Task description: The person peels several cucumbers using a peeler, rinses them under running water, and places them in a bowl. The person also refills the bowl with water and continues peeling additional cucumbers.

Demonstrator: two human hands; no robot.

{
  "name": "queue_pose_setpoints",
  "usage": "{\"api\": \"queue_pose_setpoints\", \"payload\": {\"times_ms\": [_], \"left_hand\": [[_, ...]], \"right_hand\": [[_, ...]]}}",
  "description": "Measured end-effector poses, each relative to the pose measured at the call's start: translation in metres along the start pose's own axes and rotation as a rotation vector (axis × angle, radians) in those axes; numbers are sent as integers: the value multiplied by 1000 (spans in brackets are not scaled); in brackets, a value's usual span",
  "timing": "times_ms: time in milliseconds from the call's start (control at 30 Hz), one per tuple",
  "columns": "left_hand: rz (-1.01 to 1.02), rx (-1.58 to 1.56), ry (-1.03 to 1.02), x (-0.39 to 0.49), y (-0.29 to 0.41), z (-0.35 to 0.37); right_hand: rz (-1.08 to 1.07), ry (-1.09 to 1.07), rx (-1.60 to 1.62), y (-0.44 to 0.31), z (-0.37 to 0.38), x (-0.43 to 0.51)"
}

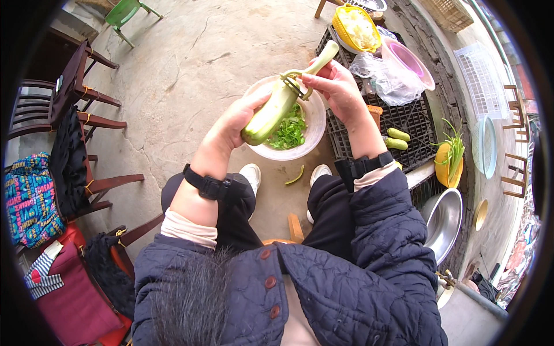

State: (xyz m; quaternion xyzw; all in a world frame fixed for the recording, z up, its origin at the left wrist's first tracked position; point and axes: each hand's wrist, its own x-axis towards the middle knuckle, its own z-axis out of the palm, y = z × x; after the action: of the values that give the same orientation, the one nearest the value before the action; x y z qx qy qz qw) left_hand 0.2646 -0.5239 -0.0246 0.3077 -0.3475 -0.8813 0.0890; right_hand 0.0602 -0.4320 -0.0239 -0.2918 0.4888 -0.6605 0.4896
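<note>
My left hand [236, 119] grips a pale green squash [270, 113], which looks like a zucchini, over a wide whitish bowl [319, 129]. In my right hand [339, 93] is a light green vegetable peeler [322, 58]; its blade lies at the far end of the squash. Chopped green leaves [289, 132] lie in the bowl beneath the squash. A strip of green peel [295, 176] rests on the concrete floor between my shoes.
At the right, black plastic crates [400, 112] bear two small green squashes [397, 139], a clear plastic bag [389, 80] and a yellow basket [342, 26] of pale food. A metal basin [448, 216] stands nearer. Wooden chairs [104, 184] with clothes are at the left.
</note>
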Motion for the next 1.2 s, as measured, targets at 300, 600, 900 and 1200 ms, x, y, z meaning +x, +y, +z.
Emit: {"api": "queue_pose_setpoints", "payload": {"times_ms": [300,600,900,1200], "left_hand": [[-73,16,-47,-5,3,-20],[-52,-206,129,13,-1,-17],[30,-394,128,17,-6,3],[73,-266,92,12,-7,9]], "right_hand": [[11,125,-161,13,-22,10],[-54,80,-109,3,21,-8],[53,-166,-21,-5,64,-38],[85,-58,22,3,35,-16]]}}
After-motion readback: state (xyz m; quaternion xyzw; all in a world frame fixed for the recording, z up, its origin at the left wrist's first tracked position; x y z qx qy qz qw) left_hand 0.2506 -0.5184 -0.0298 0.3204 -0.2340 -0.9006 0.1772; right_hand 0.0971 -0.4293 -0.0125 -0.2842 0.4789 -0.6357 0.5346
